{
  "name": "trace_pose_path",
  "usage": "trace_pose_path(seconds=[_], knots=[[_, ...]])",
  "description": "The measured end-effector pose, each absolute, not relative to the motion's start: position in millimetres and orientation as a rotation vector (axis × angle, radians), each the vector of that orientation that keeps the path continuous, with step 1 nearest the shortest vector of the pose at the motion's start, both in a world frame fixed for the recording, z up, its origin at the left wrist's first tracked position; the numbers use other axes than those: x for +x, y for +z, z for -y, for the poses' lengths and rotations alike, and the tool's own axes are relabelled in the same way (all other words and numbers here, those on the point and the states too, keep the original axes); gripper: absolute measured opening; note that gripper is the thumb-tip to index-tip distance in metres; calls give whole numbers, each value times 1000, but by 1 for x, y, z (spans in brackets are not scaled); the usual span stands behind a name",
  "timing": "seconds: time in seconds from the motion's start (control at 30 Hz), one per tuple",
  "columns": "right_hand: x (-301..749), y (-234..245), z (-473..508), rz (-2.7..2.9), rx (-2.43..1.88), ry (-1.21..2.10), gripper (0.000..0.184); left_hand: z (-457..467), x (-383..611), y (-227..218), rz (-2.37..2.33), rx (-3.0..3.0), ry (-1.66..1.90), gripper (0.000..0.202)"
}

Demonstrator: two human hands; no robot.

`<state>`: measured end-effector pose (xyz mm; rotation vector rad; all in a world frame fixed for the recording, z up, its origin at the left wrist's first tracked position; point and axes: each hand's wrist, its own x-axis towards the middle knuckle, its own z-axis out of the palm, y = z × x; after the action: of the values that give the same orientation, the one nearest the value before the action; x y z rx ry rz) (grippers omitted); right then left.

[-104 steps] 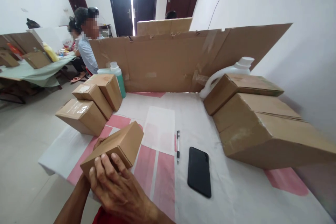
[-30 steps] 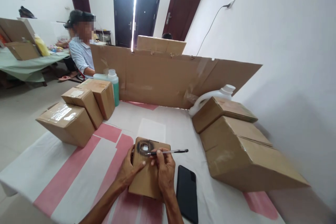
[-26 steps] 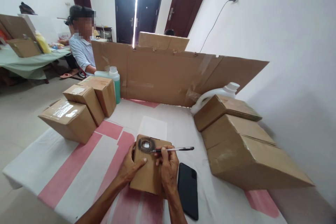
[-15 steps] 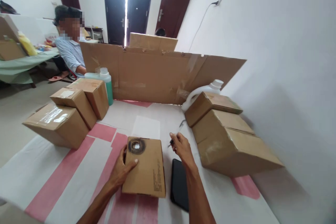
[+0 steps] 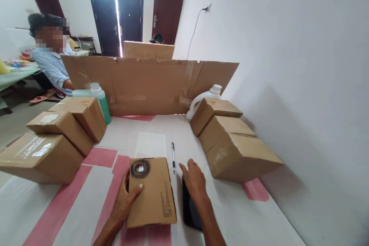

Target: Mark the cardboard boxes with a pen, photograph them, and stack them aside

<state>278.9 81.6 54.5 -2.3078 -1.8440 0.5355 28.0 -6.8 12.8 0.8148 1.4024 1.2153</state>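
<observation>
A small brown cardboard box [image 5: 151,194] lies flat on the white and pink table cover [image 5: 72,200] in front of me, with a dark scribbled ring around a white patch near its far edge. My left hand [image 5: 123,203] grips the box's left side, thumb lying on top. Empty, my right hand [image 5: 193,180] hovers to the right of the box with fingers spread, above a black phone [image 5: 188,209]. A pen [image 5: 173,156] lies on the cover just beyond the box, apart from my right hand.
Three taped boxes [image 5: 54,138] are stacked at the left, beside a green bottle [image 5: 99,100]. Two larger boxes [image 5: 233,142] and a white jug [image 5: 201,98] sit at the right near the wall. A cardboard screen [image 5: 150,84] stands behind. Another person [image 5: 52,57] sits beyond it.
My right hand has put the pen down on the cover beyond the box and drawn back over the phone. My left hand stays on the box; the view has swung right.
</observation>
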Motion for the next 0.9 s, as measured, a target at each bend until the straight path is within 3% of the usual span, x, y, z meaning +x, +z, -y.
trace_pose_path(seconds=[0.1,0.37,0.5,0.6,0.77,0.9], knots=[[302,41,-29,1672,-2514,406,44,7,28,12,-1397,796,1222,98],[316,8,-4,1495,-2488,690,49,12,29,4,-1328,794,1266,99],[312,1,-19,1429,-2204,932,40,14,29,1,-1310,793,1294,96],[312,0,-14,1194,-1984,1016,43,14,28,3,-1313,807,1313,97],[309,39,10,591,-1482,1362,65,15,27,2,-1287,821,1316,93],[286,85,19,522,-1225,1649,61,16,30,7,-1291,871,1333,93]])
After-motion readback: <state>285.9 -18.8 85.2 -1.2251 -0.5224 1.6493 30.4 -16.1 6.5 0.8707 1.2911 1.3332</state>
